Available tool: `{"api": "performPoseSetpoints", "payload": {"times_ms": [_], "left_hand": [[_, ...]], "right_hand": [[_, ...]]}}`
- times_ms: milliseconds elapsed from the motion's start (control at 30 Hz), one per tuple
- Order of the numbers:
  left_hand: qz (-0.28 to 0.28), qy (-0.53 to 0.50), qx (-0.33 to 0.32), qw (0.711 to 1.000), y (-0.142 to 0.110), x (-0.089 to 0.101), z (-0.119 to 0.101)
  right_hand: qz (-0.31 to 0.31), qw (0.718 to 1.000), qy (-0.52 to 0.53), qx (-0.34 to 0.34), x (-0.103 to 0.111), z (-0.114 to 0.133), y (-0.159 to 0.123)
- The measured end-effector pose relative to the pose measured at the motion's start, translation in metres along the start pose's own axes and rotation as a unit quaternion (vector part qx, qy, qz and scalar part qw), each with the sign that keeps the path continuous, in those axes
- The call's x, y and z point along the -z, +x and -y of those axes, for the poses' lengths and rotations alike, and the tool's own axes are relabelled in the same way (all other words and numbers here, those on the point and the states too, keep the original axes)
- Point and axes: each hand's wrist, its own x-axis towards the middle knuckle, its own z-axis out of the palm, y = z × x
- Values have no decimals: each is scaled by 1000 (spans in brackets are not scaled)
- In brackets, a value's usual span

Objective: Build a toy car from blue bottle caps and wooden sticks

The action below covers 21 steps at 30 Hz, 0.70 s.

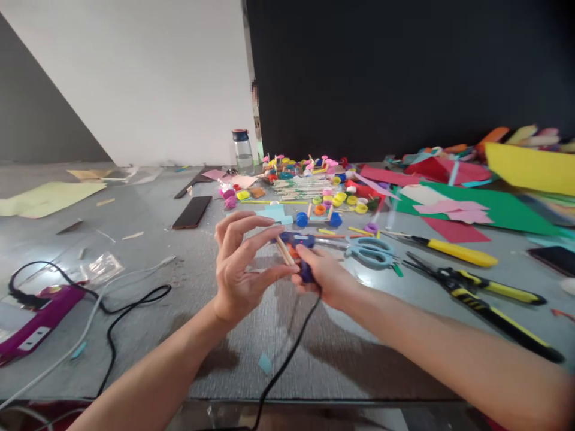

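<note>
Left hand (240, 266) raised over the grey, textured tabletop (224, 371), the person grips a short, slim piece of pale wood (284, 251) between thumb and forefinger, the other fingers curled loosely above it. At its 3 o'clock, the right hand (330, 278) is wrapped around a dark-blue glue gun with an orange part (302, 240), held just beside the wood; whether the two touch cannot be told. From the gun's handle a black cord (306, 323) runs down toward 7 o'clock. Reckoned from the pair of hands, with 12 straight ahead, a small pale-blue paper scrap (265, 363) lies near 6 o'clock. Two blue round caps joined by a dark bar, with upright wooden sticks (318, 219), stand at 1 o'clock. Light-blue-handled scissors (371, 251) lie at 3 o'clock, blades toward the hands, and farther out at 4 are black-and-yellow long-nosed pliers (476, 293). A dark, flat phone (192, 212) rests at 10 o'clock. Well apart, a magenta power strip (58, 305) sits at 8, a large green paper sheet (507, 211) at 2, and a clear water bottle with a dark lid (244, 152) at 11.
</note>
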Motion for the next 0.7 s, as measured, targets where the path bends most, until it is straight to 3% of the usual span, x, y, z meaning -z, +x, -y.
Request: {"api": "performPoseSetpoints", "payload": {"times_ms": [133,233,367,500,600,700], "left_hand": [[-15,-3,-4,1000,-3,-1,8],[-17,2,2,1000,-4,-2,13],[6,-1,12,1000,-4,0,10],[34,-18,16,999,-5,-1,-2],[81,-18,27,996,-11,-5,-11],[133,-37,21,990,-17,-10,-17]], "right_hand": [[27,997,-63,25,-44,-3,25],[60,985,-152,56,-46,-1,35],[71,935,-327,120,5,13,28],[63,848,-477,220,67,23,15],[83,795,-545,252,85,16,12],[87,766,-575,274,82,4,15]]}}
